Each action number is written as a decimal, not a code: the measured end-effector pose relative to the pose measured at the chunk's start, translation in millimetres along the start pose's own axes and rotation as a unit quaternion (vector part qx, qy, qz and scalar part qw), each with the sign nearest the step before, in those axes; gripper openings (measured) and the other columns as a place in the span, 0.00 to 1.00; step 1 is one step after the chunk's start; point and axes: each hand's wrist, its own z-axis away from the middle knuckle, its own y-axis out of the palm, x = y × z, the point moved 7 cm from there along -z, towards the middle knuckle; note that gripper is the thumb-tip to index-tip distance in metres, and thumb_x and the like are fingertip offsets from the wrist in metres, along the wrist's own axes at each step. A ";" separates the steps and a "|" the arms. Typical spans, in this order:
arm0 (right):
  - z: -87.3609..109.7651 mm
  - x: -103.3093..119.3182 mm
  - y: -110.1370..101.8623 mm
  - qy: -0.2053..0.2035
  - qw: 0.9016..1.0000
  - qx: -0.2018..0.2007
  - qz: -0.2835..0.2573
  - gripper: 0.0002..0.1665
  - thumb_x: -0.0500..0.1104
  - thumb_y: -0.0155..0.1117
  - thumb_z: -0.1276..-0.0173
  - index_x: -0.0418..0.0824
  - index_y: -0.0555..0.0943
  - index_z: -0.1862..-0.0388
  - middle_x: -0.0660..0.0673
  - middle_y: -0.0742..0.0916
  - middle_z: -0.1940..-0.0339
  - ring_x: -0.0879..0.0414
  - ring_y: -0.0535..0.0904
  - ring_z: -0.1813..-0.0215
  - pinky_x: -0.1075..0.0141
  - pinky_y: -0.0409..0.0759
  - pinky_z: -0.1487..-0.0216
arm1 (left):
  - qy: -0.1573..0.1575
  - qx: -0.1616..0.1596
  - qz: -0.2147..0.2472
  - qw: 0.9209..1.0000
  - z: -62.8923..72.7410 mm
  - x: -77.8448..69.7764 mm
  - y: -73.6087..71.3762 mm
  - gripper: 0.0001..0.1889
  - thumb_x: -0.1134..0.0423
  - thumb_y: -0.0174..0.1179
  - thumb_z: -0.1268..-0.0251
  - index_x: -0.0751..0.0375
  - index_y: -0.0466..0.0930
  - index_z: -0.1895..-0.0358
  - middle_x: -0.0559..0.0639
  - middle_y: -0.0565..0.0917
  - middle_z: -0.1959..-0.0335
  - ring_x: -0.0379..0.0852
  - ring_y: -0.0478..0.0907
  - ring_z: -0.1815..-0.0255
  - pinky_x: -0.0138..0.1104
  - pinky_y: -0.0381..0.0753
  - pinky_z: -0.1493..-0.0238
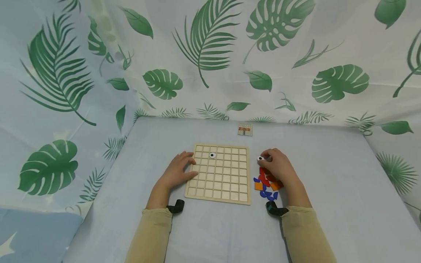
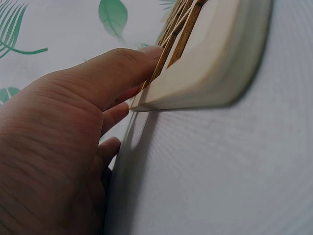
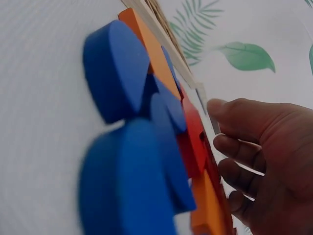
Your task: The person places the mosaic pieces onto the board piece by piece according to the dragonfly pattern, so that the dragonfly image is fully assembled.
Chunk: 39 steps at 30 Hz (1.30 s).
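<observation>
My left hand (image 1: pixel 177 168) rests at the left edge of a square wooden grid board (image 1: pixel 210 190), thumb over the rim and fingers spread along the side. In the left wrist view, the thumb touches the board's rim (image 2: pixel 186 88). One white round piece with a black dot (image 1: pixel 212 155) lies in a cell of the board's upper part. Right of the board, my right hand (image 1: pixel 277 166) pinches a similar white round piece (image 1: pixel 260 158) between thumb and fingertips. This piece is hidden in the right wrist view (image 3: pixel 274 152).
Beside the right hand lie flat blue (image 1: pixel 270 197), orange (image 1: pixel 258 186) and red (image 1: pixel 263 179) pieces in a loose pile, partly overlapping. A small patterned card (image 1: pixel 245 129) lies beyond the board. Leaf-printed cloth (image 1: pixel 213 95) hangs behind the table (image 1: pixel 217 233).
</observation>
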 end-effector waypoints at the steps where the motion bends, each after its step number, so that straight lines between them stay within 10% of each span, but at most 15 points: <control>1: 0.2 1.1 -0.1 0.005 1.000 0.004 -0.002 0.24 0.57 0.64 0.32 0.45 0.76 0.44 0.40 0.79 0.47 0.44 0.75 0.48 0.49 0.82 0.45 | 0.000 -0.001 0.000 1.000 -0.1 0.0 0.1 0.17 0.48 0.67 0.39 0.50 0.75 0.52 0.52 0.66 0.25 0.59 0.51 0.20 0.53 0.46 0.18; 18: -16.0 73.0 -5.5 -0.103 0.994 0.023 0.017 0.18 0.50 0.63 0.29 0.43 0.81 0.46 0.41 0.83 0.49 0.47 0.76 0.54 0.57 0.81 0.57 | 0.001 0.001 0.003 1.000 -0.5 2.2 1.7 0.18 0.48 0.67 0.39 0.50 0.76 0.52 0.51 0.66 0.26 0.59 0.52 0.19 0.52 0.46 0.18; 39: -42.9 131.0 63.9 -0.191 0.977 0.091 0.020 0.16 0.47 0.65 0.31 0.42 0.82 0.48 0.43 0.83 0.50 0.48 0.79 0.49 0.53 0.81 0.46 | -0.007 0.004 0.003 1.000 -1.6 2.5 0.6 0.17 0.47 0.67 0.39 0.48 0.75 0.52 0.50 0.65 0.25 0.57 0.50 0.19 0.50 0.44 0.17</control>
